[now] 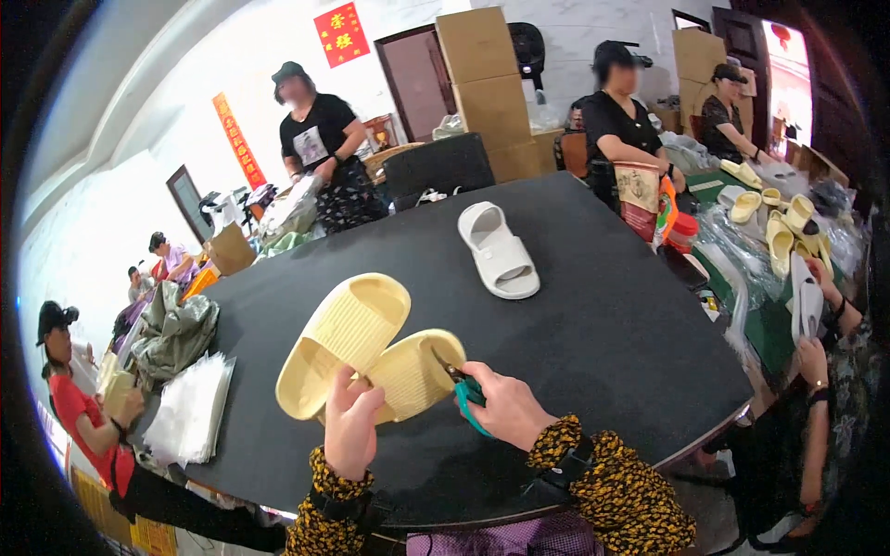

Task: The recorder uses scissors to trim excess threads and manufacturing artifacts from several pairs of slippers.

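My left hand (350, 428) grips a pair of pale yellow slide sandals (357, 347), soles up, held just above the black table (593, 343). My right hand (505, 408) holds small teal-handled snips (464, 387), whose tip touches the edge of the nearer sandal. A single white sandal (499, 250) lies farther back on the table, apart from both hands.
Stacked cardboard boxes (487, 88) and a black chair (438, 167) stand behind the table. Several people work around it. Clear plastic bags (190, 408) and a grey bundle (174, 332) lie at left. More yellow sandals (788, 227) sit on a green table at right.
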Available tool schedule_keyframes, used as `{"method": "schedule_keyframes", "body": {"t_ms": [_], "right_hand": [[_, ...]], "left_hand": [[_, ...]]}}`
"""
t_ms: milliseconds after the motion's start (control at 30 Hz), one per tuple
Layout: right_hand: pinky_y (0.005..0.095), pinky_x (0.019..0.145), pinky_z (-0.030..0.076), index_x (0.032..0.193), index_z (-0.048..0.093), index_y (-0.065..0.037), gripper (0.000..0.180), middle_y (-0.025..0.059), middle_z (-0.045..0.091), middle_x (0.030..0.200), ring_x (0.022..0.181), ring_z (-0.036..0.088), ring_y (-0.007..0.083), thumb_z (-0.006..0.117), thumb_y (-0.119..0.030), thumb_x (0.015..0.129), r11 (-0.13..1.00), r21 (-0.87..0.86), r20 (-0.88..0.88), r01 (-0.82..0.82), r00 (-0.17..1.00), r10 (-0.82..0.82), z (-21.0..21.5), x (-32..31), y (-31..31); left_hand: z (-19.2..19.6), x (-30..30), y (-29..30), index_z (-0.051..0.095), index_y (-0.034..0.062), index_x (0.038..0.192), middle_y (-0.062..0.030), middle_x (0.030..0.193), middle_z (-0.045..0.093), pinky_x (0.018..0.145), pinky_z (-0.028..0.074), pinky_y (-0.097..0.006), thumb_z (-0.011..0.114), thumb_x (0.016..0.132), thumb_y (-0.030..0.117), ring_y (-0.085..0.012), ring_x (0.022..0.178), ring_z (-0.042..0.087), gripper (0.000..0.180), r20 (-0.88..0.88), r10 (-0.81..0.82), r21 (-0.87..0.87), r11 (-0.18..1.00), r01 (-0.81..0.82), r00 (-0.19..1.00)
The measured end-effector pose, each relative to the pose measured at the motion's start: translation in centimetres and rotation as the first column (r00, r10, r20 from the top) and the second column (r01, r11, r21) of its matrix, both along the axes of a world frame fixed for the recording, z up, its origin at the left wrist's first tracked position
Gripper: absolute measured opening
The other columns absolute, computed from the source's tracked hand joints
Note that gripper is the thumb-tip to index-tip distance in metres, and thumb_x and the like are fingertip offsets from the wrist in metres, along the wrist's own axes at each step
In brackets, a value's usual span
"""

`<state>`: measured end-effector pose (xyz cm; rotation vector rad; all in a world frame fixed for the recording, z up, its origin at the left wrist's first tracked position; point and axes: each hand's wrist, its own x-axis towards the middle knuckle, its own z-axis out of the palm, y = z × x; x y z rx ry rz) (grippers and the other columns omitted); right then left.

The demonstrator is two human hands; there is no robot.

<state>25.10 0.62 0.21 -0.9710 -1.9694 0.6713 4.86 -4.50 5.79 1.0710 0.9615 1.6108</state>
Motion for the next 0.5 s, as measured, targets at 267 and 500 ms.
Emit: {"method": "schedule_keyframes", "body": {"t_ms": [267, 500], "right_hand": [[0.0405, 0.076, 0.052, 0.12, 0.046, -0.005, 0.042, 0.0182, 0.061, 0.101, 0.091, 0.062, 0.0334, 0.059, -0.02, 0.083, 0.998, 0.067, -0.017, -0.014, 1.0, 0.015, 0.7, 1.2, 0.2], [0.0452, 0.067, 0.049, 0.12, 0.04, -0.004, 0.043, 0.0199, 0.06, 0.092, 0.082, 0.06, 0.0387, 0.057, -0.018, 0.084, 0.996, 0.075, -0.233, 0.04, 0.972, -0.022, -0.5, 1.2, 0.7]], "left_hand": [[0.1, 1.3, -0.9, 0.039, -0.0073, 0.125, -0.0176, 0.112, 0.058, 0.089, 0.044, -0.032, 0.06, 0.079, 0.005, -0.0247, 0.103, 0.056, 0.052, -0.373, -0.082, -0.076, 0.995, 0.058, 0.924], [-0.9, -1.1, -1.1, 0.041, -0.0058, 0.128, -0.016, 0.116, 0.049, 0.082, 0.044, -0.032, 0.056, 0.088, 0.009, -0.0202, 0.087, 0.052, 0.046, -0.546, -0.128, -0.206, 0.978, 0.015, 0.828]]}}
